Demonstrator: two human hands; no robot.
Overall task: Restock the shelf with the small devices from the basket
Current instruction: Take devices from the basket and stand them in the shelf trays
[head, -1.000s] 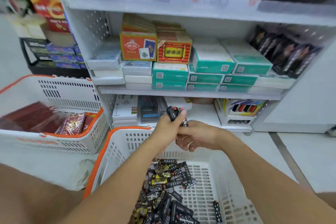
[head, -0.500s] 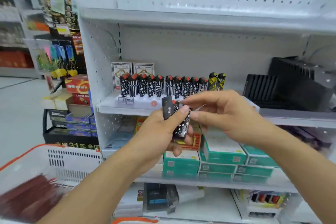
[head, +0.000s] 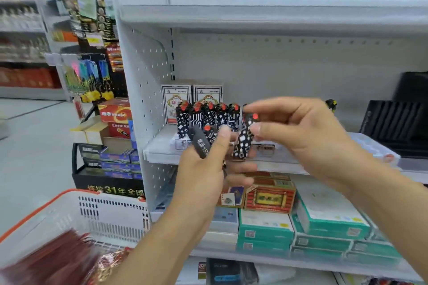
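Observation:
My left hand (head: 203, 169) grips a small bundle of black patterned lighters (head: 202, 140) with red buttons, held up in front of the middle shelf (head: 159, 152). My right hand (head: 301, 132) pinches one black-and-white patterned lighter (head: 243, 141) by its top, just right of the bundle. Behind both hands a row of the same lighters (head: 208, 115) stands upright in a white display tray on that shelf. The basket the lighters came from is out of view.
Two white boxes (head: 192, 97) stand behind the lighter row. Black ribbed items (head: 393, 120) sit on the shelf's right. Green and red card boxes (head: 278, 215) fill the shelf below. A white, orange-rimmed basket (head: 69, 213) with red packets is at lower left.
The view rose from the basket to the middle shelf. Both hands lifted with the lighters, and my right hand has drawn one lighter out of the bundle in my left hand.

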